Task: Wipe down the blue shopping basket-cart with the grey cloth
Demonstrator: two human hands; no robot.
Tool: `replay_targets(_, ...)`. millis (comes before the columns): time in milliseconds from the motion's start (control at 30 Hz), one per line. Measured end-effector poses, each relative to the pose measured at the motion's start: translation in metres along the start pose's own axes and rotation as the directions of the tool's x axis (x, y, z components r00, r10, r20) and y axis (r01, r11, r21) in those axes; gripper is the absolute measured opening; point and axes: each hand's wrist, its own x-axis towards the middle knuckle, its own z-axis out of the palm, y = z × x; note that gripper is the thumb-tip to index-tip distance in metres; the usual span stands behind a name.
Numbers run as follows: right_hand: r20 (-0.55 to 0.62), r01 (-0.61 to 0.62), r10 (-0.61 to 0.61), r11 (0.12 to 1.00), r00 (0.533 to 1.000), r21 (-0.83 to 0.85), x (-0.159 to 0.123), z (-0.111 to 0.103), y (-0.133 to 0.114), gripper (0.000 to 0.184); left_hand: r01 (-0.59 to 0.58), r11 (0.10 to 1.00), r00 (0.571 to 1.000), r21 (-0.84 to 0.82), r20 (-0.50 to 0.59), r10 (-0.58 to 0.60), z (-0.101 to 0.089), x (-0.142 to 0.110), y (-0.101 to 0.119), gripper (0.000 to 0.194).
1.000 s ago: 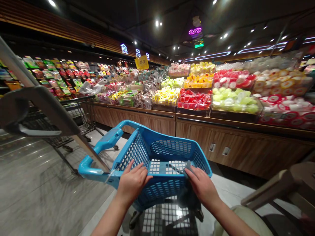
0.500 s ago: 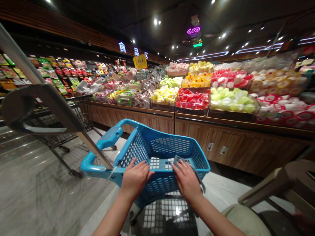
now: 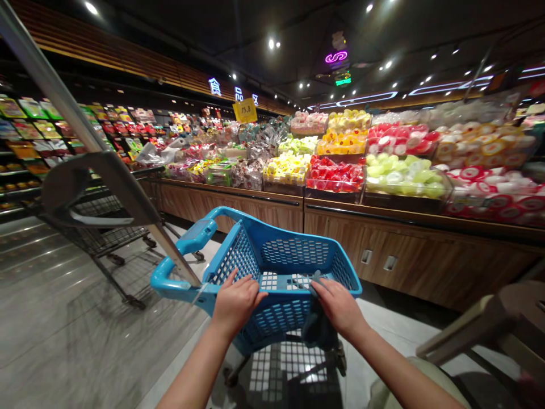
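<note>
A small blue plastic shopping cart [image 3: 293,236] with perforated walls stands right in front of me. My left hand [image 3: 238,301] is closed over its near rim, thumb toward the right and fingers bent over the edge. Farther right along the same rim, my right hand [image 3: 340,304] presses a grey cloth [image 3: 317,324] against the plastic. The cloth drapes down the outer side of the basket, and its upper end shows above the rim at my fingertips. On the left, the cart's blue handle [image 3: 170,278] has a metal pole [image 3: 176,247] rising beside it.
A dark grey bracket [image 3: 102,193] sits on the pole. Behind it stands a black wire cart [image 3: 97,238]. Beyond the blue cart runs a wooden display counter [image 3: 340,236] heaped with packaged sweets and jellies [image 3: 336,170]. A brown stool [image 3: 502,318] is at the right.
My right hand has shifted slightly right along the rim, and the grey cloth now hangs lower outside the basket. The left hand stays on the rim. The view has shifted slightly.
</note>
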Motion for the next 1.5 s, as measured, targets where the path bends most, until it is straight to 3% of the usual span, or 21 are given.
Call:
replay_targets(167,0.01,-0.06,0.061,0.998,0.998,-0.019,-0.023,-0.006,0.05,0.037,0.019,1.0,1.0,0.005,0.013,-0.019,0.003,0.005,0.004,0.03)
replay_targets(300,-0.021,-0.161,0.161,0.987,0.987,0.001,-0.009,-0.004,0.056,0.034,0.051,0.999,0.998,0.006,0.033,-0.051,0.007,0.016,0.011,0.032)
replay_targets(433,-0.017,-0.201,0.201,0.98,0.979,0.0,0.023,0.004,0.03,0.031,0.057,0.998,0.998,0.037,0.034,-0.058,0.013,0.025,0.015,0.034)
replay_targets(633,0.046,-0.113,0.11,0.991,0.993,0.066,0.07,0.026,-0.034,0.03,0.108,0.991,0.991,0.073,0.068,-0.113,0.018,0.029,0.014,0.035)
replay_targets(733,0.065,-0.066,0.06,0.993,0.996,0.096,0.078,0.029,-0.044,0.03,0.1,0.992,0.991,0.076,0.076,-0.106,0.017,0.025,0.008,0.034)
replay_targets(900,0.094,-0.014,0.004,0.994,0.996,0.106,0.061,0.02,-0.009,0.029,0.085,0.992,0.992,0.092,0.084,-0.093,0.011,0.012,-0.005,0.033)
replay_targets(1133,0.045,-0.111,0.108,0.992,0.993,0.067,0.018,0.013,0.062,0.036,-0.007,0.995,0.99,0.097,0.14,-0.006,0.005,0.007,-0.012,0.017)
replay_targets(1200,0.051,-0.124,0.121,0.99,0.991,0.066,0.012,0.012,0.071,0.038,-0.029,0.994,0.988,0.104,0.155,0.012,-0.002,0.008,-0.013,0.014)
replay_targets(1333,0.035,-0.178,0.177,0.983,0.984,0.053,0.009,0.011,0.077,0.04,0.04,0.985,0.99,0.169,0.125,-0.062,-0.018,0.008,-0.021,0.022)
replay_targets(1500,0.043,-0.23,0.229,0.973,0.972,0.013,0.013,0.009,0.079,0.041,-0.043,0.988,0.991,0.151,0.129,0.024,-0.022,0.011,-0.029,0.027)
